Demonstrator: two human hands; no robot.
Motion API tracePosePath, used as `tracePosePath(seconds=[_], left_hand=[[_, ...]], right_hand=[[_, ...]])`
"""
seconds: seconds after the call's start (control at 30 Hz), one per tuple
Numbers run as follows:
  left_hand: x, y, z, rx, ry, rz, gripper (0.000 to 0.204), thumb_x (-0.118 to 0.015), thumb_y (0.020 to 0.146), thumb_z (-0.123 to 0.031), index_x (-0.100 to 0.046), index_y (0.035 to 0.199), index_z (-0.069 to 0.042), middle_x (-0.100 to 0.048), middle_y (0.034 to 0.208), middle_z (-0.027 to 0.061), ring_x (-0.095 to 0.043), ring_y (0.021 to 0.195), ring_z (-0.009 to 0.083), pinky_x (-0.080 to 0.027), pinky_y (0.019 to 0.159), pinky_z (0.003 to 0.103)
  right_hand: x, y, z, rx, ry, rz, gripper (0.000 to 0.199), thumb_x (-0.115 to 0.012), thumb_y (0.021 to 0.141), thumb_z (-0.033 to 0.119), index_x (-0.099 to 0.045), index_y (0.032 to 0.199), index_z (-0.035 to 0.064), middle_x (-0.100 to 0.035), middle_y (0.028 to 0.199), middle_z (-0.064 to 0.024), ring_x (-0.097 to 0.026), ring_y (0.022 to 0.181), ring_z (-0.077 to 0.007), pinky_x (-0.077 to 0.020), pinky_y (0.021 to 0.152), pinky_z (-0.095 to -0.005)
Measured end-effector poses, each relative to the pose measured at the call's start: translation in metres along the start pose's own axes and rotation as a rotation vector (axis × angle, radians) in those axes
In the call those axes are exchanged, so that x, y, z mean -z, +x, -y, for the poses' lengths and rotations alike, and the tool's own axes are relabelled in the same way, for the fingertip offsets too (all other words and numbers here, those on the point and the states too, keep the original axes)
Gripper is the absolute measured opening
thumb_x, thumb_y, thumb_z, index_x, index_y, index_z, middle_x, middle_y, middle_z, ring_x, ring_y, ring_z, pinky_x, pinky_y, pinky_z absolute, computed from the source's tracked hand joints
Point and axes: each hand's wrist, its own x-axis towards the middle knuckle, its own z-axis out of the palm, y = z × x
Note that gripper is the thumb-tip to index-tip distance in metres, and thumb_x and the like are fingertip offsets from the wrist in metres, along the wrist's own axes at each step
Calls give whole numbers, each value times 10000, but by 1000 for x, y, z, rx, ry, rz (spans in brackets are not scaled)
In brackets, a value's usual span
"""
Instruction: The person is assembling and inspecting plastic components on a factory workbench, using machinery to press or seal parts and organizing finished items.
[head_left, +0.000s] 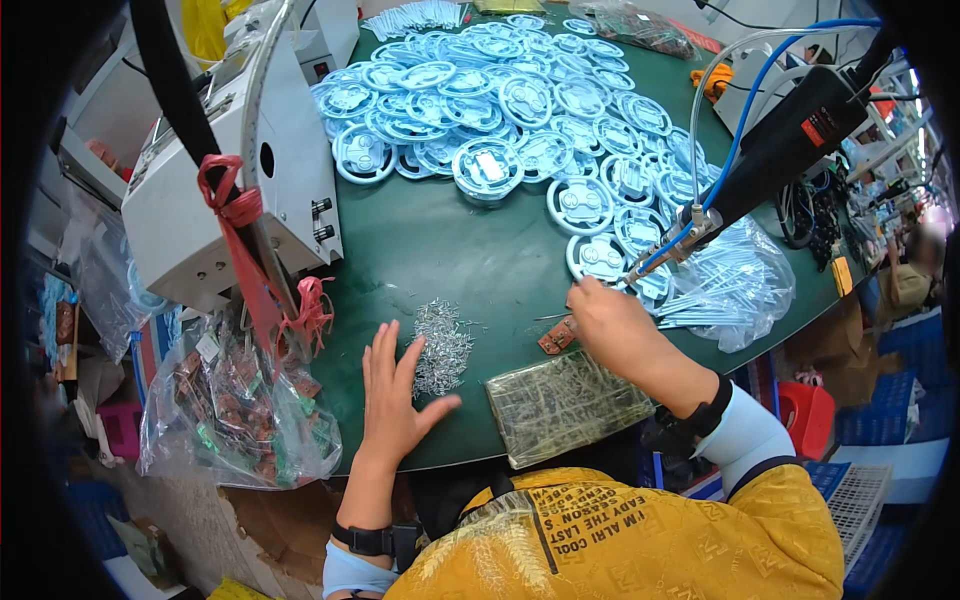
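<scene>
My left hand (390, 400) hangs with its fingers spread beside a heap of small silver screws (443, 345), nothing in its grasp. My right hand (625, 325) is closed, fingertips together at the metal tip of a black screwdriver-like power tool (775, 150) that slants in from the upper right. What those fingers hold, if anything, is hidden. Just past the fingertips lies a light-blue toy steering-wheel part (600, 257). A small brown circuit board (557, 337) lies left of that hand, with a thin metal piece (550, 317) beside it. A tape-wrapped flat pad (560, 405) lies nearer to me.
Light-blue wheel parts (440, 100) are piled across the green table (430, 240). A grey machine box (240, 190) and a plastic bag of circuit boards (240, 400) stand left. Light-blue sticks (725, 280) lie in plastic at right. A blue hose (745, 120) runs along the tool.
</scene>
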Motion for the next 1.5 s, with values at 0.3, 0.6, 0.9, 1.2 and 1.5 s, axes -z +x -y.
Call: tracePosePath(seconds=[0.3, 0.6, 0.9, 1.2, 1.5], left_hand=[[-13, 14, 5, 9, 171, 129, 1114, -835, 568, -533, -352, 1439, -37, -258, 1518, 247, -223, 1429, 399, -199, 1104, 624], [-17, 46, 13, -64, 136, 296, 1275, -767, 532, -695, -243, 1499, -51, -221, 1540, 244, -189, 1450, 371, -118, 1144, 601], [-13, 14, -10, -209, -13, 197, 934, -731, 752, -508, -343, 1443, -13, -316, 1502, 230, -287, 1411, 367, -260, 1128, 527], [-16, 29, 63, 489, 109, -142, 805, -666, 789, -550, -415, 1437, -143, -339, 1435, 311, -275, 1359, 483, -236, 1105, 584], [-31, 7, 1, 142, 71, -102, 689, -658, 856, -392, -435, 1341, 43, -348, 1467, 266, -319, 1379, 410, -274, 1107, 537]], right_hand=[[-20, 2, -15, 115, 143, 243, 174, -558, 823, 59, -551, 997, 63, -591, 950, -141, -640, 779, -357, -524, 672, -446], [-12, 21, -4, -38, 364, 11, 249, -700, 744, 17, -529, 924, 24, -526, 926, -154, -603, 857, -375, -488, 710, -440], [-62, 103, 47, 74, 317, 44, 131, -615, 787, 48, -562, 893, -9, -543, 933, -185, -579, 885, -396, -489, 754, -464], [-73, 176, 21, 22, 353, -332, 130, -589, 805, 47, -610, 934, 48, -545, 941, -172, -584, 869, -385, -489, 739, -458], [-88, 126, 76, 293, 337, -57, 107, -582, 808, 55, -537, 902, 33, -538, 915, -172, -567, 865, -393, -479, 716, -473]])
